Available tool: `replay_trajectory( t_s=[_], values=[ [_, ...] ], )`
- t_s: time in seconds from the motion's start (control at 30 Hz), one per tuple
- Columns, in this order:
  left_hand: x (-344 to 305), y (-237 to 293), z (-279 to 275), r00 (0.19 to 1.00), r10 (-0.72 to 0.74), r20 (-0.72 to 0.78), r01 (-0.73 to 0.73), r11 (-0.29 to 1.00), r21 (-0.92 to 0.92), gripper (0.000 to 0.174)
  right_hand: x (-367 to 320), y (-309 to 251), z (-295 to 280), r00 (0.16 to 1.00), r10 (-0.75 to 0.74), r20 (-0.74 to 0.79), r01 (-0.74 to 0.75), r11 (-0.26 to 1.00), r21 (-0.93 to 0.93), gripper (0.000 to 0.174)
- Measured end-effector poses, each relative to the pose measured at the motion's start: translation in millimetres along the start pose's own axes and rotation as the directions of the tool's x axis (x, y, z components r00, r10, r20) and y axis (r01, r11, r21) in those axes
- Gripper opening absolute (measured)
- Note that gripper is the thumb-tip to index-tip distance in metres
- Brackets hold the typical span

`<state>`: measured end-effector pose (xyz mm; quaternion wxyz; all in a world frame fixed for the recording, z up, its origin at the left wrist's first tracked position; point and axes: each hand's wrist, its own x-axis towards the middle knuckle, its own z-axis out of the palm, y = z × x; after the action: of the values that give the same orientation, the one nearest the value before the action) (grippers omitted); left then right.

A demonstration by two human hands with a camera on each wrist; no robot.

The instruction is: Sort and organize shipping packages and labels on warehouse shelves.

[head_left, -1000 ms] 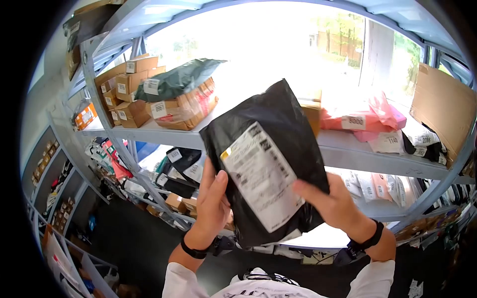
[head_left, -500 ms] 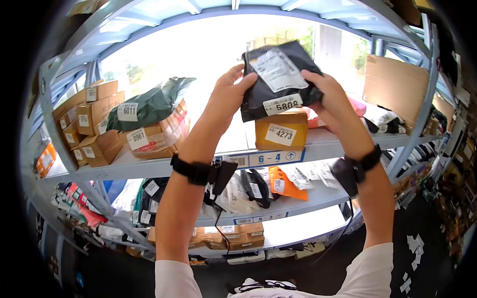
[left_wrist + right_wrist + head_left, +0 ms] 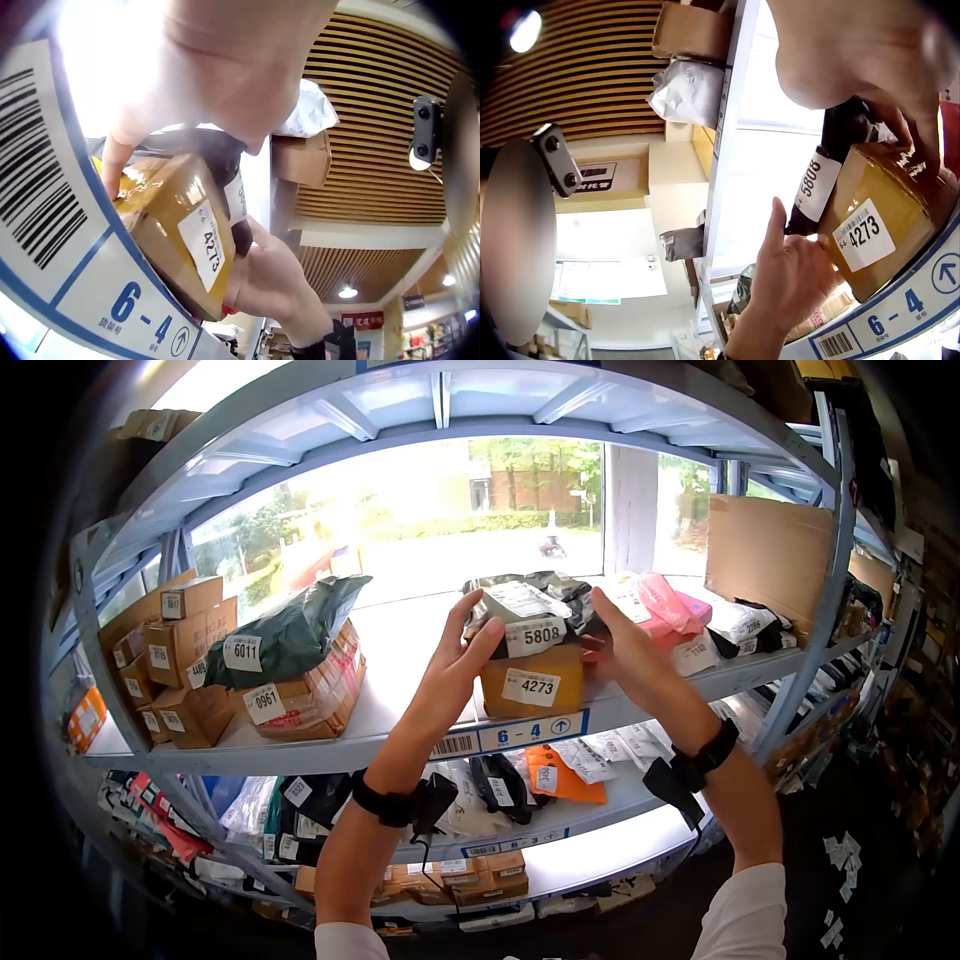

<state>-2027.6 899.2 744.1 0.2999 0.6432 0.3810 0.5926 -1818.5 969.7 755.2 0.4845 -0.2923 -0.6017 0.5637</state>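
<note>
A black plastic parcel [image 3: 528,606] with a label reading 5808 lies on top of a brown cardboard box [image 3: 535,682] labelled 4273, on the upper shelf. My left hand [image 3: 462,650] is at the parcel's left side, its thumb extended by the corner; the right wrist view shows this hand [image 3: 791,270] with thumb raised and fingers beside the box. On the other side, my right hand [image 3: 640,655] has its fingers extended along the parcel's right edge. From the left wrist, the right hand [image 3: 262,277] appears flat beside the box.
A green bag [image 3: 285,632] lies on a taped carton [image 3: 315,685] to the left, near stacked small boxes [image 3: 185,650]. Pink packages [image 3: 668,605] and a large cardboard sheet [image 3: 770,555] stand right. The shelf edge [image 3: 420,745] runs in front; bagged parcels fill the shelf below.
The black parcel has gone from being held up in both hands to lying on the 4273 box. Both hands have moved forward with it, and their fingers have loosened at its sides.
</note>
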Motion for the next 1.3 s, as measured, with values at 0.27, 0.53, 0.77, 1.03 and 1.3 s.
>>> replay_trajectory(
  t_s=[0.27,0.53,0.77,1.03,1.3],
  values=[
    [-23,-13,-44,0.981,0.125,-0.151,-0.115,0.991,0.074,0.060,25,20,65,0.980,-0.105,0.167,0.128,0.983,-0.128,0.059],
    [-75,-26,-72,0.902,0.281,-0.327,-0.265,0.960,0.093,0.065,31,44,129,0.970,-0.171,0.176,0.192,0.975,-0.114,0.063],
    [-143,-44,-78,0.823,0.501,-0.266,-0.247,0.739,0.626,0.060,27,52,155,0.956,-0.250,0.150,0.264,0.961,-0.081,0.061],
    [-139,-34,-174,0.464,0.651,-0.601,0.047,0.660,0.750,0.094,37,52,163,0.969,-0.218,0.118,0.238,0.952,-0.193,0.053],
    [-134,-24,-229,0.739,0.366,-0.566,0.024,0.825,0.565,0.095,50,56,200,0.989,-0.069,0.130,0.076,0.996,-0.048,0.045]
  ],
)
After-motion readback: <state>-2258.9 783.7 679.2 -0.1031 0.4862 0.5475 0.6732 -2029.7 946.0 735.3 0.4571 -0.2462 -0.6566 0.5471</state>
